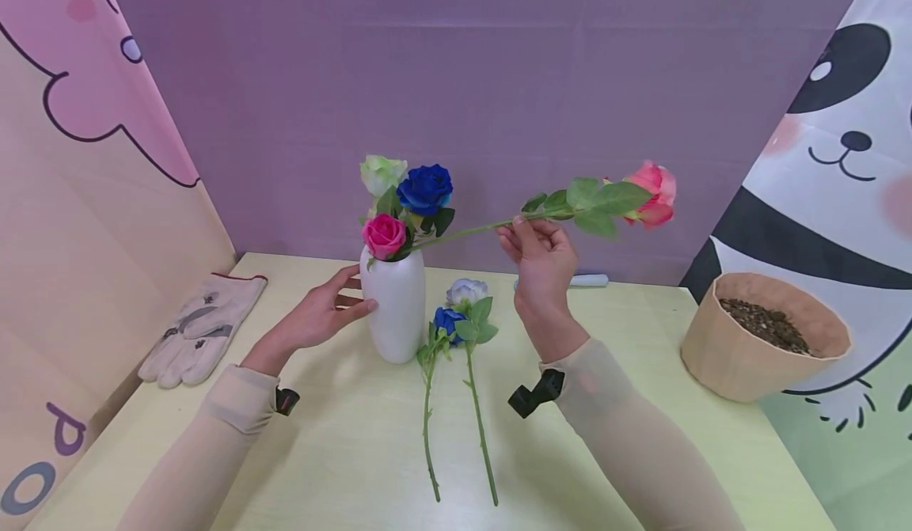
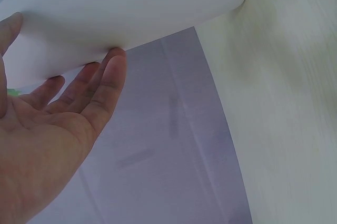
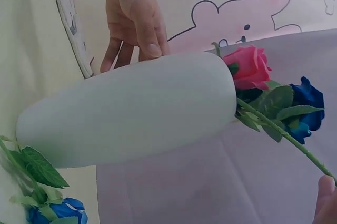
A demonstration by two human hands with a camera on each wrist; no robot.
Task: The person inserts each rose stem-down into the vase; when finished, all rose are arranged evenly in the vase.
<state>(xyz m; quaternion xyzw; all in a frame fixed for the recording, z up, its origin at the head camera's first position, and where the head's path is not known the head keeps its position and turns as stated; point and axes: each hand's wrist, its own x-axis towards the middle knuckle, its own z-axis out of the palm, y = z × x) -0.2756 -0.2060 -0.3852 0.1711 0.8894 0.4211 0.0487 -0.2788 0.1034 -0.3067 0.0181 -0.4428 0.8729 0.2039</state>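
Six flowers (more behind the leaves cannot be counted): three in the one vase, one held, two on the one table. One left hand, one right hand, one pot, one white rod, two wrist cameras; number of gloves unclear.

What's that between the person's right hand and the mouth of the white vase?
The green stem of a coral-pink rose: the head view shows it slanting from the right hand, which pinches it, down to the mouth of the white vase.
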